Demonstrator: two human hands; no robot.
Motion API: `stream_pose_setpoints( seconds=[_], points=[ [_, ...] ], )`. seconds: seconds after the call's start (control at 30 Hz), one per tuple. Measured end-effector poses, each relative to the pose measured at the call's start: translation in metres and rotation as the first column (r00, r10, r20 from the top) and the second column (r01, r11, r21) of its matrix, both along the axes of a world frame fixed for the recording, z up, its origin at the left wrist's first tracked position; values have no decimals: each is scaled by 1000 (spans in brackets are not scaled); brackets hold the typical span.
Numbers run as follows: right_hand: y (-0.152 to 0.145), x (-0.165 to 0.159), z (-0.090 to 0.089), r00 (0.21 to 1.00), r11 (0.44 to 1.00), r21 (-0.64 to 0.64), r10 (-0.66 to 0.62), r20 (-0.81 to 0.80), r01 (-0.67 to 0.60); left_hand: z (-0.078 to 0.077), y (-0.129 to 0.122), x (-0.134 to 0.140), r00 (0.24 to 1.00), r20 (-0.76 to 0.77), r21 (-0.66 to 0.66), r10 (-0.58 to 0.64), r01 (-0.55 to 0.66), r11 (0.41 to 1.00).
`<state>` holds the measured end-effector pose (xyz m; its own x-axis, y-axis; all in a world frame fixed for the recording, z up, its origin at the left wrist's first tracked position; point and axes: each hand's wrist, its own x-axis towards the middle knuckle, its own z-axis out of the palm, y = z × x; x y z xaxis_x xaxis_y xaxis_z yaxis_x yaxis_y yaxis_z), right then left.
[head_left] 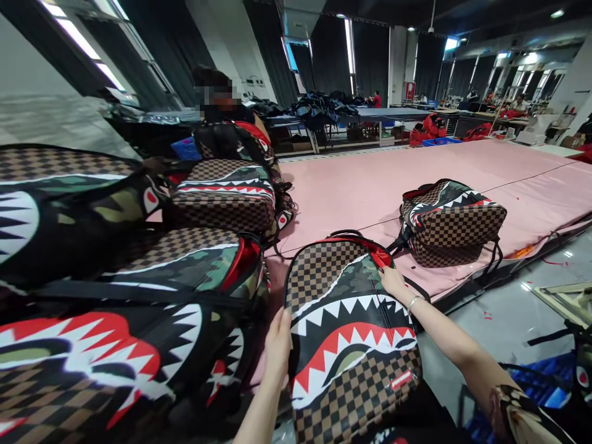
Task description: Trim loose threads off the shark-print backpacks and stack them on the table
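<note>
A checkered backpack with a shark-mouth print and camouflage patch stands upright in front of me, its front panel facing me. Red lining shows where its top right edge gapes. My left hand is closed on the pack's left side, with its fingertips partly hidden behind the edge. At the upper right, my right hand grips the rim beside the red lining.
Several similar backpacks crowd the left side. Another backpack lies on the pink-covered table. A person is behind the left packs. Blue material lies low at right.
</note>
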<state>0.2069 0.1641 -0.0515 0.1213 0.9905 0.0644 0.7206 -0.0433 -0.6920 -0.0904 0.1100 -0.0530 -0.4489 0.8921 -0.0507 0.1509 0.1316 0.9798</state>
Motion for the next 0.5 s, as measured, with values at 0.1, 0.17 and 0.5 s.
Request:
stream_pose_setpoints(
  seconds=[0.1,0.17,0.5],
  points=[
    [-7,5,-2,986,995,59,-76,-151,86,2,15,-2,998,-3,47,68,-67,997],
    [-15,9,-2,964,991,95,-72,-256,99,2,19,-4,997,3,74,78,-78,994],
    [-70,-3,29,466,967,193,94,-880,169,13,2,-9,990,-112,53,-80,86,995]
  ],
)
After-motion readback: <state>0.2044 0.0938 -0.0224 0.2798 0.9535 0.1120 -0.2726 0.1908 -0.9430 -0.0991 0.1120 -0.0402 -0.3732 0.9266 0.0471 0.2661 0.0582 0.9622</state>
